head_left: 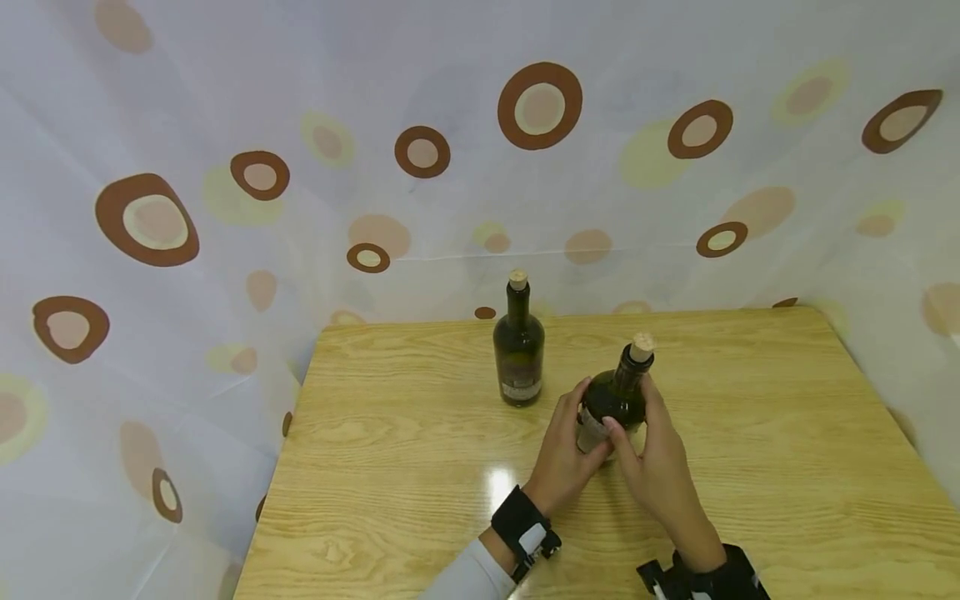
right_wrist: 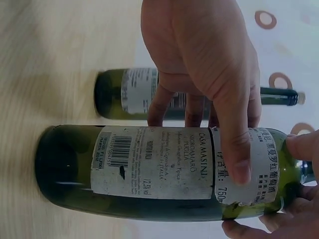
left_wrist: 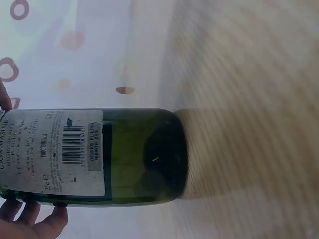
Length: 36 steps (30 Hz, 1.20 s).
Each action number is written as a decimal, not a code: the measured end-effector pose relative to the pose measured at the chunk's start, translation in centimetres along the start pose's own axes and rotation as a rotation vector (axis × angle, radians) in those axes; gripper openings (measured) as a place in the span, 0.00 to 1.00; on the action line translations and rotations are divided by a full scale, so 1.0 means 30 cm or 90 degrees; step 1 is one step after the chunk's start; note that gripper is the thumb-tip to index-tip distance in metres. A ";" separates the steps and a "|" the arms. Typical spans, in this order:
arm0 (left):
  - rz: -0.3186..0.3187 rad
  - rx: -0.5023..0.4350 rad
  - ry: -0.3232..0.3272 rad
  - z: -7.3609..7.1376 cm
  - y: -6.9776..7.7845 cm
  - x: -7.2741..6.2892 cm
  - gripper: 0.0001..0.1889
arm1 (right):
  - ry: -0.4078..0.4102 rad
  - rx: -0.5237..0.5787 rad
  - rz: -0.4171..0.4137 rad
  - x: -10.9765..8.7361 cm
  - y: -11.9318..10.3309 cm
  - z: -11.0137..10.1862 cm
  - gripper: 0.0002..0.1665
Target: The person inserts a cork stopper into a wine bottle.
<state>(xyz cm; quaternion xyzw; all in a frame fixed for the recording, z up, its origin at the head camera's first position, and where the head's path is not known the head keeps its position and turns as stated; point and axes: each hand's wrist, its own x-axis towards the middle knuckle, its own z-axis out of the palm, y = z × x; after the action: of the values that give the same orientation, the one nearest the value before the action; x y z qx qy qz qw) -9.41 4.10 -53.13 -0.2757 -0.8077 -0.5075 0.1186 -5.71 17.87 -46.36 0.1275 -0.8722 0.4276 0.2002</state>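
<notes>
A dark green wine bottle (head_left: 613,400) with a cork in its neck is between my two hands, its top leaning a little right in the head view. My left hand (head_left: 566,454) wraps its lower left side, the thumb pressing across the label (right_wrist: 154,162). Higher up on the other side, my right hand (head_left: 660,458) grips the shoulder, thumb in front. The bottle's base (left_wrist: 169,154) is close over the wooden surface in the left wrist view. Behind and to the left stands a second corked wine bottle (head_left: 519,350), upright and untouched.
Both bottles are on a light wood-grain table (head_left: 375,467). A white cloth (head_left: 450,83) with brown and yellow circles hangs along its back and sides. Black camera straps (head_left: 521,529) are round both wrists.
</notes>
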 end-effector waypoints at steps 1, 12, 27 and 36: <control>0.002 0.000 0.000 0.005 -0.008 0.016 0.45 | -0.002 0.005 0.003 0.013 0.012 0.000 0.48; -0.021 0.012 -0.004 0.058 -0.084 0.161 0.44 | 0.005 0.058 0.003 0.141 0.134 0.004 0.46; -0.089 -0.011 -0.041 0.074 -0.132 0.305 0.43 | -0.022 0.075 0.013 0.281 0.230 -0.003 0.44; -0.121 -0.032 -0.043 0.060 -0.140 0.292 0.44 | -0.042 0.072 0.025 0.288 0.243 0.017 0.45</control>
<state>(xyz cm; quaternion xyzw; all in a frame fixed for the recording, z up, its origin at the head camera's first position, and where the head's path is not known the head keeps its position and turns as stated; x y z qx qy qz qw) -18.81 7.15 -52.98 -0.2175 -0.8208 -0.5270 0.0356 -16.36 21.41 -47.74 0.1356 -0.8551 0.4755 0.1557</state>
